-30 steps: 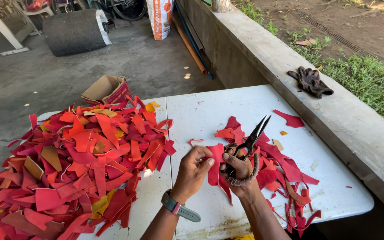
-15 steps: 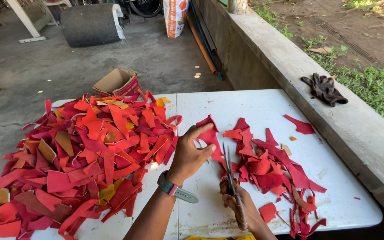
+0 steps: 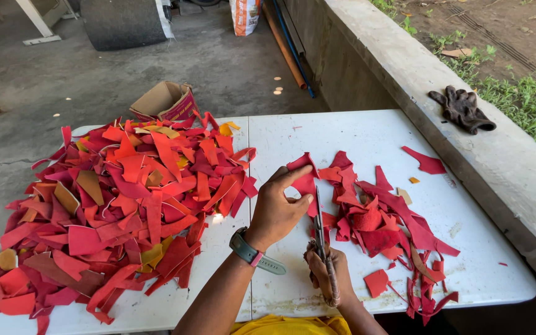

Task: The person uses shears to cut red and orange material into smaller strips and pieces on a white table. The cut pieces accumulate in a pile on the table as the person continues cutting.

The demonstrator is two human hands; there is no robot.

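My left hand (image 3: 278,208) pinches a red leather scrap (image 3: 303,175) between thumb and fingers, above the white table (image 3: 355,133). My right hand (image 3: 326,272) grips the handles of a pair of scissors (image 3: 319,224), whose blades point away from me and meet the lower edge of the scrap. A big heap of red, orange and tan scraps (image 3: 119,205) covers the left half of the table. A smaller pile of cut red pieces (image 3: 383,223) lies just right of the scissors.
An open cardboard box (image 3: 165,100) sits on the floor behind the table. Dark gloves (image 3: 462,108) lie on the concrete ledge (image 3: 417,74) at right. Pipes (image 3: 286,46), a sack (image 3: 246,15) and a dark roll (image 3: 125,22) are farther back.
The scissors swung from pointing up to the right to pointing straight away, with my right hand drawn back toward me. My left hand moved the red scrap forward onto the blades.
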